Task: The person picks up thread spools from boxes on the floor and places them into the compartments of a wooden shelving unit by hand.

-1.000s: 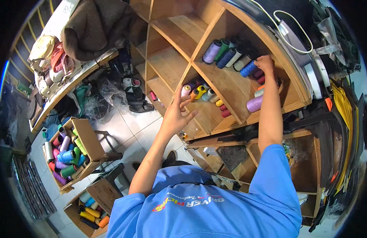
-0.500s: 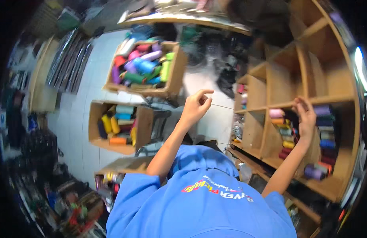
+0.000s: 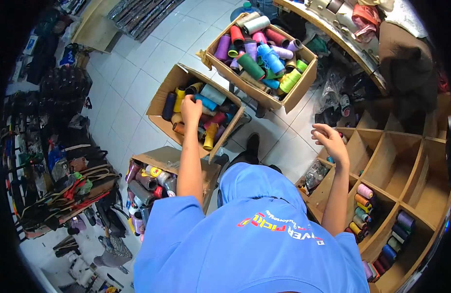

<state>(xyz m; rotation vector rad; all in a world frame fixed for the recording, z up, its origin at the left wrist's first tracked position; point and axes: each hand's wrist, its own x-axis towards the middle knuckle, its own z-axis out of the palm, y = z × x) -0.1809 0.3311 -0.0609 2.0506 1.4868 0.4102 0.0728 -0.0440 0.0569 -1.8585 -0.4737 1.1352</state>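
My left hand (image 3: pixel 190 109) reaches into the middle cardboard box (image 3: pixel 155 108), its fingers bent and drawn together among cones of thread. Beside them lie a yellow thread cone (image 3: pixel 179 99) and a yellow-and-dark cone (image 3: pixel 194 88); what the fingertips hold, if anything, is hidden. A light blue cone (image 3: pixel 206 102) and a navy cone (image 3: pixel 169 107) are close by. In the air near the wooden shelf (image 3: pixel 376 177), my right hand (image 3: pixel 331 142) is open, fingers apart and nothing in it. Rows of thread cones (image 3: pixel 364 204) lie in two of the shelf's compartments.
A fuller cardboard box (image 3: pixel 279 104) of mixed thread cones stands beyond the middle one. Nearer, another box (image 3: pixel 184 158) holds wrapped cones. A dark shoe (image 3: pixel 253 144) shows on the tiled floor (image 3: pixel 137 83). At the far right is a worktable edge (image 3: pixel 342 44).
The view has swung left. My left hand has gone from the air into the middle box. My right hand has left the shelf compartment and hangs free of it.
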